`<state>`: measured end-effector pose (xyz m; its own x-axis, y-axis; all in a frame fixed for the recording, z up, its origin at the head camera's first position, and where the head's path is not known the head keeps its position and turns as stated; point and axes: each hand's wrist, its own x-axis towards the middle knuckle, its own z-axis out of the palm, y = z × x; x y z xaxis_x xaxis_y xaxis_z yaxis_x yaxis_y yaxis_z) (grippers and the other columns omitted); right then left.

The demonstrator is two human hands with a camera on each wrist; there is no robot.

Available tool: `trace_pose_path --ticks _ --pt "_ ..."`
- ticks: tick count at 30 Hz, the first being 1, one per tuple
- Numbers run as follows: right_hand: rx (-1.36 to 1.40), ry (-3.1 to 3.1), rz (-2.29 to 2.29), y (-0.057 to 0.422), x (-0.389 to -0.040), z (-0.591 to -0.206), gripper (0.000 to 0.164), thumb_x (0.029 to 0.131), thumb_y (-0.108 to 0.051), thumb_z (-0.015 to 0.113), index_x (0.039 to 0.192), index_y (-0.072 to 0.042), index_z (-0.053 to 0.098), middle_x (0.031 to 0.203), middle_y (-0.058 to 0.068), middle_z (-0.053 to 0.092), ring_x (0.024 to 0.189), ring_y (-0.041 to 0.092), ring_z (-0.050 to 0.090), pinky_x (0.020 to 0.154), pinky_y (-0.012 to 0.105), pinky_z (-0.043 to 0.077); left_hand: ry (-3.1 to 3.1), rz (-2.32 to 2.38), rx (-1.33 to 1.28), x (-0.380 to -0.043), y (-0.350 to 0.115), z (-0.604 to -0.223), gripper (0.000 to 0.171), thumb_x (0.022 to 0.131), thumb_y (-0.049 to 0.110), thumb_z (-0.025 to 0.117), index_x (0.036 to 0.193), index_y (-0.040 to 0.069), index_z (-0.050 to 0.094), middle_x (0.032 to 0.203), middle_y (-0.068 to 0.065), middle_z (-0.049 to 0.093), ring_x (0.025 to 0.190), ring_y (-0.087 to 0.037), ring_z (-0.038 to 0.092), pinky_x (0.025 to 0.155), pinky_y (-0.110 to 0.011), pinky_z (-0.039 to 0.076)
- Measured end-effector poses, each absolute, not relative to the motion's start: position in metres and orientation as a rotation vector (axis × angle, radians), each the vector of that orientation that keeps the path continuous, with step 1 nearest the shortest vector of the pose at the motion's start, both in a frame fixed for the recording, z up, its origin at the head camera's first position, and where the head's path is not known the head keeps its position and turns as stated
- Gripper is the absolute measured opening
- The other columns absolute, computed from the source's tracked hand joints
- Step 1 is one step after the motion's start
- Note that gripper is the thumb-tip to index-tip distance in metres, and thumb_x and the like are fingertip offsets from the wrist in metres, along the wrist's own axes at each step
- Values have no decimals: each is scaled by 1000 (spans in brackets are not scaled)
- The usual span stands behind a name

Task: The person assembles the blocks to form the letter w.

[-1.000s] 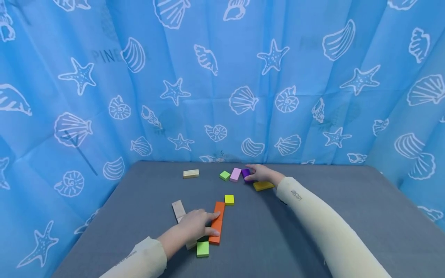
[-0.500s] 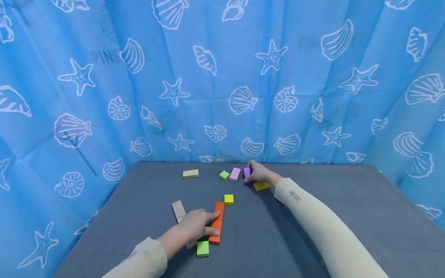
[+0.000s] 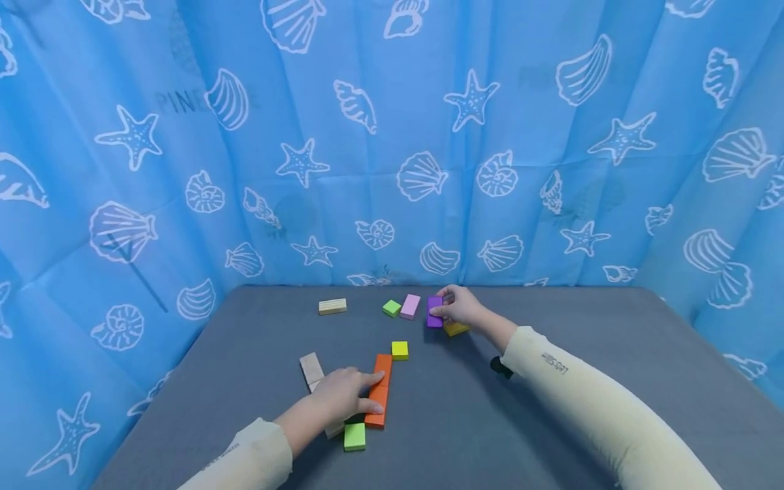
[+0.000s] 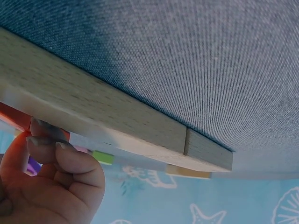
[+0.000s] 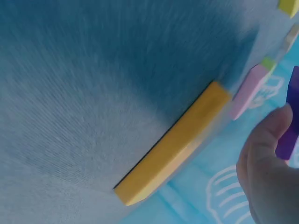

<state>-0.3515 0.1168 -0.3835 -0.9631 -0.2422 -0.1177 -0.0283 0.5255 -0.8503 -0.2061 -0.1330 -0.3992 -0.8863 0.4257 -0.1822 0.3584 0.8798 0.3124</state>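
My right hand pinches a purple block between thumb and fingers, lifted clear of the tabletop in the right wrist view. Just below it lies a yellow-orange block, partly covered by the hand in the head view. My left hand rests its straight index finger and thumb on two orange blocks laid end to end; its other fingers are curled. Plain wooden blocks form a slanted row beside this hand, which hides their middle. A light green block and a yellow block sit near the orange row's two ends.
Towards the back of the grey table lie a pink block, a small green block and a pale wooden block. A blue shell-print curtain hangs behind the table edge.
My right hand has taken hold of the purple block and raised it, its face now turned towards the head camera. My left hand stays on the orange blocks.
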Motion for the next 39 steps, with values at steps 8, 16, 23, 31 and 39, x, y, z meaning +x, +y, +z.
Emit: trace_pose_path --ticks 8,16,23,31,39 --pt "-299 2420 -1384 118 -311 -383 37 89 -8 71 119 6 55 96 14 55 80 21 56 71 31 55 2803 410 609 -205 -133 -397 63 85 44 71 139 16 56 108 -13 64 94 -26 60 81 -43 50" --pt "-319 2341 -1337 117 -287 -391 27 88 -7 71 111 3 59 91 12 58 79 21 59 72 33 56 2812 408 612 -207 -134 -400 62 85 45 71 139 16 57 103 -10 66 87 -21 59 78 -39 51" --pt "-348 2302 -1317 115 -279 -396 23 89 -6 71 108 1 61 91 11 59 79 21 59 73 34 56 2819 409 604 -206 -133 -401 63 84 45 71 138 17 57 107 -11 66 89 -21 60 77 -39 51" --pt "-396 2333 -1215 108 -276 -398 26 88 -9 72 111 -1 64 88 7 58 78 18 55 70 32 53 2814 422 621 -207 -134 -401 62 85 44 71 138 16 58 108 -13 66 90 -23 60 78 -40 51" --pt "-463 2419 -1100 104 -277 -400 30 86 -12 76 112 -5 64 85 6 54 77 18 51 66 29 42 2812 421 615 -208 -134 -402 62 85 45 71 138 16 57 110 -13 66 92 -24 60 80 -41 51"
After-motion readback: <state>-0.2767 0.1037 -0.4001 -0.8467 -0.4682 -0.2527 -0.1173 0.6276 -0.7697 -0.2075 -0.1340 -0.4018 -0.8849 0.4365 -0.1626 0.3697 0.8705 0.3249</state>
